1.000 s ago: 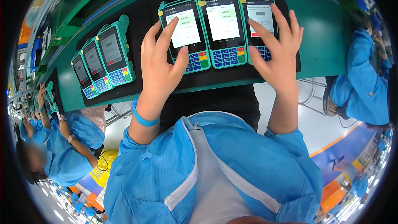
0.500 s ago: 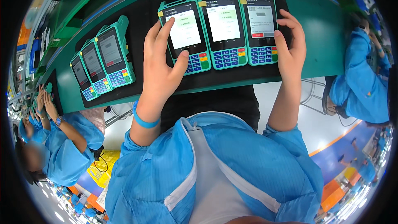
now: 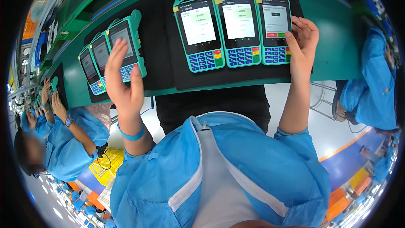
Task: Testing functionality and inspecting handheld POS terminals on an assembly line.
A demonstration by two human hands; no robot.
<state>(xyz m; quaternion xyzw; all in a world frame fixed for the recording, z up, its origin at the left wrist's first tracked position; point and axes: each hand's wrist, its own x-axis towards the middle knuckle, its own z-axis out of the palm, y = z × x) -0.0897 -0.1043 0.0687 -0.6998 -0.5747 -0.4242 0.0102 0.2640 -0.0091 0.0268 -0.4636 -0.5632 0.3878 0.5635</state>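
Three payment terminals with teal cases stand side by side: a left terminal (image 3: 198, 29), a middle terminal (image 3: 238, 27) and a right terminal (image 3: 275, 27), all screens lit. My right hand (image 3: 301, 44) is at the right terminal's edge, its thumb at the lower right corner of the screen and its fingers loosely bent alongside. Over a second group of three terminals (image 3: 90, 63) at the left, my left hand (image 3: 122, 80) is open, fingers stretched, partly covering the nearest terminal (image 3: 136, 42). Whether it touches that terminal I cannot tell. Those screens look dimmer.
Black mats (image 3: 158, 38) lie under the terminals on the green bench (image 3: 329, 38). Co-workers in blue sit at the left (image 3: 63, 152) and right (image 3: 365, 84). A yellow basket (image 3: 105, 166) stands below the bench at the left.
My left hand has moved left, from the left lit terminal to the other group. My right thumb stays near the right screen, where a green button now shows beside the red one.
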